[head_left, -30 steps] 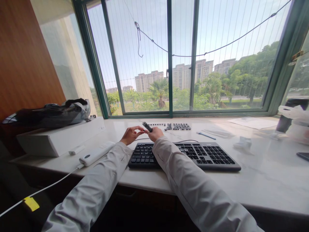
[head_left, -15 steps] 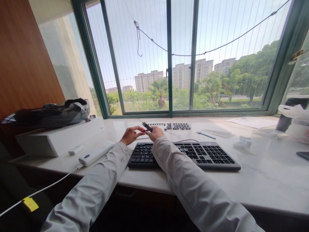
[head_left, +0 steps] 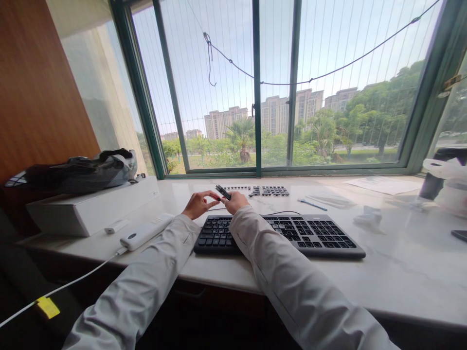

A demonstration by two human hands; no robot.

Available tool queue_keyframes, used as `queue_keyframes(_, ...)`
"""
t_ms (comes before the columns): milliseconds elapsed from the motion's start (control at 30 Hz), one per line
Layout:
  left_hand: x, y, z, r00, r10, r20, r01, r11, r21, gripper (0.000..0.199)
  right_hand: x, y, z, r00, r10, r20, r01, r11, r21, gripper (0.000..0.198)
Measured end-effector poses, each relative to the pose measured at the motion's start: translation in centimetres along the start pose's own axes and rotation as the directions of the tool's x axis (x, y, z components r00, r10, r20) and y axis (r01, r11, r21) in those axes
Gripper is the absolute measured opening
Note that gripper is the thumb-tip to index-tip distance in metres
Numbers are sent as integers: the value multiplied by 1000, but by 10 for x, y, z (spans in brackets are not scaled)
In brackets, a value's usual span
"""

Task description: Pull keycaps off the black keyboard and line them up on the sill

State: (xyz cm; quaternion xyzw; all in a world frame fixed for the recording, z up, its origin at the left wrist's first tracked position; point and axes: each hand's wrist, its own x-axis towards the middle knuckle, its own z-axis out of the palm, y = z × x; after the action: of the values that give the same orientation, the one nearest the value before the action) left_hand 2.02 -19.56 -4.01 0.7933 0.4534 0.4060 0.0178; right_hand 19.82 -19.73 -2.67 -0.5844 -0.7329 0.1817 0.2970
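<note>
My right hand (head_left: 235,201) is closed round a dark slim tool (head_left: 223,191) that points up and left; its exact kind is hard to tell. Facing it, my left hand (head_left: 197,204) has thumb and finger brought together at the tool's lower end. A small dark piece seems to be between those fingertips, too small to name. Below both hands lies a black keyboard (head_left: 317,232), partly covered by my right sleeve. Caps sit on its left part, while much of its right part shows bare key sockets. Behind my hands, loose black keycaps (head_left: 275,190) stand in rows on the tabletop.
A white power strip (head_left: 146,232) with its cable lies at left, near a white box (head_left: 87,209) bearing a dark bag (head_left: 80,172). On the right are a blue stick (head_left: 313,204), crumpled plastic (head_left: 368,216) and a paper sheet (head_left: 383,184). A window stands behind the pale tabletop.
Both hands stay in almost the same place, with the tool still in the right one. The whole view has shifted very slightly.
</note>
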Motion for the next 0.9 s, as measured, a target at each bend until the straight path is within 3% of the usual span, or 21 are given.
queue_keyframes(900,-3,3,0,998,42,44,-42,999,-3,26,10,4,14,1000,-3,30,3,1000,-5,45)
